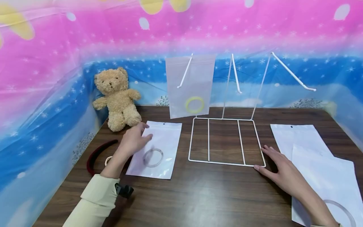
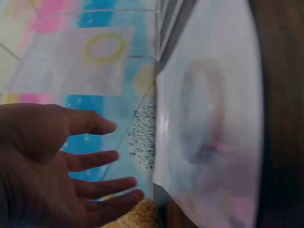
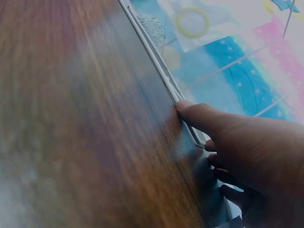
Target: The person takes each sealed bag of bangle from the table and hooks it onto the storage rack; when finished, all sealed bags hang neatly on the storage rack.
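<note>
My left hand (image 1: 133,138) is at a white zip bag (image 1: 170,132) lying on the table, fingers spread; the left wrist view shows a gap between them and the bag. Inside this bag a pale ring-shaped bangle (image 1: 153,157) shows through. With thumb and fingers spread, my right hand (image 1: 283,171) touches the front right corner of a white wire display rack (image 1: 224,163). Another zip bag (image 1: 175,97), holding a yellow ring (image 1: 195,105), hangs on the rack's left hook (image 1: 185,72). The middle hook (image 1: 236,77) and right hook (image 1: 293,74) carry nothing.
A teddy bear (image 1: 117,97) sits at the back left. A dark red headband (image 1: 95,154) and a small cream ring (image 1: 107,160) lie by my left forearm. Two overlapping white bags (image 1: 297,135) lie at the right, the front one with a ring-shaped item.
</note>
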Tool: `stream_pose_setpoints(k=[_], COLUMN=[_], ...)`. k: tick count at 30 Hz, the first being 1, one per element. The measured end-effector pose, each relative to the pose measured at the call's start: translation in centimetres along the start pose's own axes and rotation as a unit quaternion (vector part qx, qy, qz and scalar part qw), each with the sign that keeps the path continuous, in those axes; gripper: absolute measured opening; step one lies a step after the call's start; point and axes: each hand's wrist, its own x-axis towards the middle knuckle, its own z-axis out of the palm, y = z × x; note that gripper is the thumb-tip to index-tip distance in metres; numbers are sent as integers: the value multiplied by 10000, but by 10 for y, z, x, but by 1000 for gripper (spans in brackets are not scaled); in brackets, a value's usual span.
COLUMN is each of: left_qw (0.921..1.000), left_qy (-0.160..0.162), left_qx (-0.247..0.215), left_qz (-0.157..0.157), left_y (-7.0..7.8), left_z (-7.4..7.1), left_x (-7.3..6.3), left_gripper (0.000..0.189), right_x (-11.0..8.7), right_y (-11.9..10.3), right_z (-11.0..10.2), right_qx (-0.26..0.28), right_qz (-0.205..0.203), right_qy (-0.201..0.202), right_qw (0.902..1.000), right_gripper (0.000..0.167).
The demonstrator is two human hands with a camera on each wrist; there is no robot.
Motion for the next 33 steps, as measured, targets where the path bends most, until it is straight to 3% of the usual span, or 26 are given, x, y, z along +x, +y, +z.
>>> stream_pose_setpoints(k=[3,9,16,23,26,33], left_qw=[9972,9851,9826,9951,9971,9969], left_qy=[-323,-720,-669,49,294,754], left_qx=[585,1015,988,120,22,-124], left_qz=[-344,-1186,-1424,-983,-697,-197], left_y=[-4,4,6,-4,-9,-11], left_z=[8,27,31,32,31,22], left_x=[-8,5,14,10,6,-11], left_gripper=[52,87,93,52,38,38], right_x=[0,-5,-3,2,2,1], right_y=[0,6,5,1,1,3], right_z=[1,2,4,4,3,3], right_qx=[36,114,96,43,36,21], right_qz=[-24,59,25,-43,-4,76], right_qy=[16,-9,-16,16,-9,-17], right_qw=[10000,9999,9999,10000,10000,10000], right_gripper=[88,88,88,88,90,92])
